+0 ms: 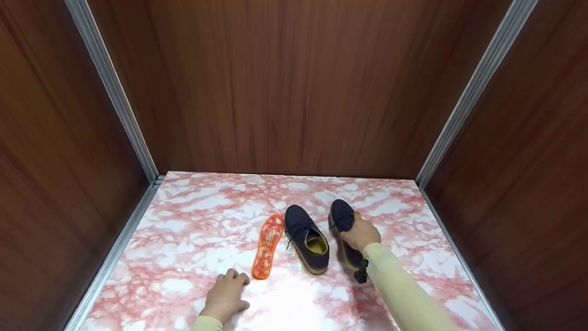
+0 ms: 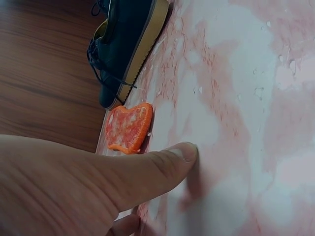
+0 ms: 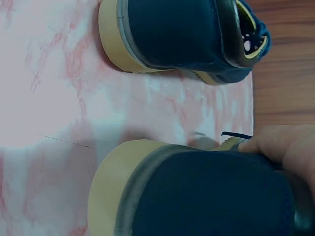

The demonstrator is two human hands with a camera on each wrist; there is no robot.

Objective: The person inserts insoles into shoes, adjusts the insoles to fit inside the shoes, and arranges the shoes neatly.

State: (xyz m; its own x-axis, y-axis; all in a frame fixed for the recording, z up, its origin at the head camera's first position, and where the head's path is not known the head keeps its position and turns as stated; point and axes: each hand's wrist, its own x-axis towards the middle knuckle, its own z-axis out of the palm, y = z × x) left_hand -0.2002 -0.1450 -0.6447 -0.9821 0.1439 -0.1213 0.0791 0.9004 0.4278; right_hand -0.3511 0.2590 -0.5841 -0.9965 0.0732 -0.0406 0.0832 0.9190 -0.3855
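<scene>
In the head view my right hand point(image 1: 363, 232) grips a dark navy lace-up shoe point(image 1: 342, 214) round its middle, covering part of the laces and opening. The right wrist view shows the heel point(image 3: 206, 201) of that shoe with its tan sole. To its left, the matching shoe point(image 1: 318, 259) stands upright on the table, toe pointing away, its yellow lining visible. Beside that shoe lies an orange insole point(image 1: 267, 248) with a mottled red and white surface. My left hand point(image 1: 224, 295) is just short of the insole's near end, fingers loosely bent, holding nothing; its thumb point(image 2: 162, 169) is extended.
The table point(image 1: 183, 257) has a pink and white marbled top, brightly lit near its front. Brown wood-grain panels point(image 1: 275, 92) enclose it at the back and both sides, with grey metal strips point(image 1: 115, 87) along the corners.
</scene>
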